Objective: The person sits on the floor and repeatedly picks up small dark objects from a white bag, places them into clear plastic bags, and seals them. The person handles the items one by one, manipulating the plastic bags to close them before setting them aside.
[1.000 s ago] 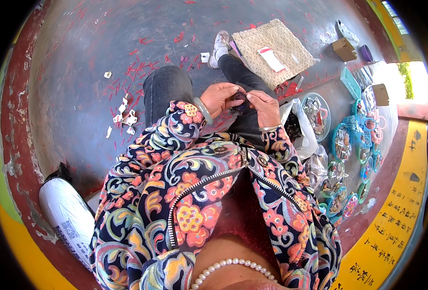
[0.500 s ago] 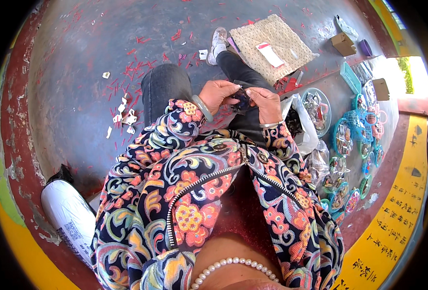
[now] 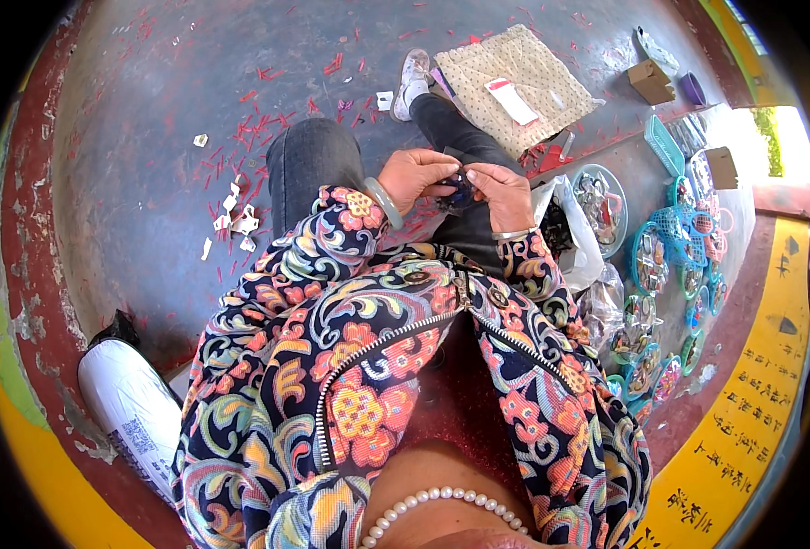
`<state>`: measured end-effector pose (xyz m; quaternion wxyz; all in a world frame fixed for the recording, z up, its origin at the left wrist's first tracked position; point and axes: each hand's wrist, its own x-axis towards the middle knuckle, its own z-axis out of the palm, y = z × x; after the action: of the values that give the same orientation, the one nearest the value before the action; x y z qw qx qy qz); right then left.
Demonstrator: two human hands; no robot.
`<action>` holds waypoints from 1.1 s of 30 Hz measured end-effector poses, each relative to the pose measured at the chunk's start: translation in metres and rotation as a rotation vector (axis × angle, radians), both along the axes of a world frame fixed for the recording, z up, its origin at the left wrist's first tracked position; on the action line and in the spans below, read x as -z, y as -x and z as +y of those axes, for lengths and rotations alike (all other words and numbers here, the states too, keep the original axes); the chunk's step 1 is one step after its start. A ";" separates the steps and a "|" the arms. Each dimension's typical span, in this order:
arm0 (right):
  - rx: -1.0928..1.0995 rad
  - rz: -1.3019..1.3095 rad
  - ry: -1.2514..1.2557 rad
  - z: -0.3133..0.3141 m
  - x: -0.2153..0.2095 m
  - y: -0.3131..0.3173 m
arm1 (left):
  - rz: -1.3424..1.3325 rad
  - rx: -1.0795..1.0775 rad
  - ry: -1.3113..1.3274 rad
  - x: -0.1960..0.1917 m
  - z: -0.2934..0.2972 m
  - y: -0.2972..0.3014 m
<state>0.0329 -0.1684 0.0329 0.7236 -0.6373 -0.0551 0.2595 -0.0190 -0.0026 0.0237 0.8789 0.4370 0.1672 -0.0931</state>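
Above my knees, both hands meet at a small dark, shiny item (image 3: 460,192) with a blue tint. A thin, see-through dark piece sticks up between the fingertips; its kind is unclear. My left hand (image 3: 411,179), with a pale bangle at the wrist, pinches the item from the left between thumb and fingers. From the right, my right hand (image 3: 504,198) has its thumb and forefinger pressed on the same item. The fingers cover most of it. Beside my right wrist is a white plastic bag (image 3: 577,242) with black stuff inside.
Several colored baskets (image 3: 649,260) with small packaged goods stand at the right, near a round tub (image 3: 620,215). A patterned mat (image 3: 487,82) lies ahead, with a cardboard box (image 3: 650,84) farther right. Red scraps litter the floor. At lower left lies a white sack (image 3: 130,412).
Both hands stay nearly in place, fingers shifting slightly on the dark item. The thin see-through piece now stands a little higher above the fingertips.
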 end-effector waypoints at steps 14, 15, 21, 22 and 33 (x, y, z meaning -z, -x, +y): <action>-0.010 0.058 -0.077 -0.005 0.003 -0.001 | 0.008 0.066 -0.001 -0.009 0.004 0.002; -0.014 0.061 -0.085 -0.005 0.006 -0.001 | 0.011 0.060 0.001 -0.009 0.005 0.002; -0.034 0.083 -0.122 -0.006 0.008 -0.001 | 0.002 0.065 0.032 -0.006 0.007 0.002; -0.041 0.072 -0.133 -0.008 0.009 -0.002 | -0.006 0.073 0.041 -0.004 0.008 0.001; -0.079 -0.216 -0.033 -0.009 -0.001 -0.002 | 0.011 0.114 0.240 -0.005 0.011 0.000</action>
<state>0.0351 -0.1770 0.0334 0.7129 -0.6469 -0.1620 0.2169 -0.0185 0.0082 0.0287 0.9171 0.3372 0.1344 -0.1648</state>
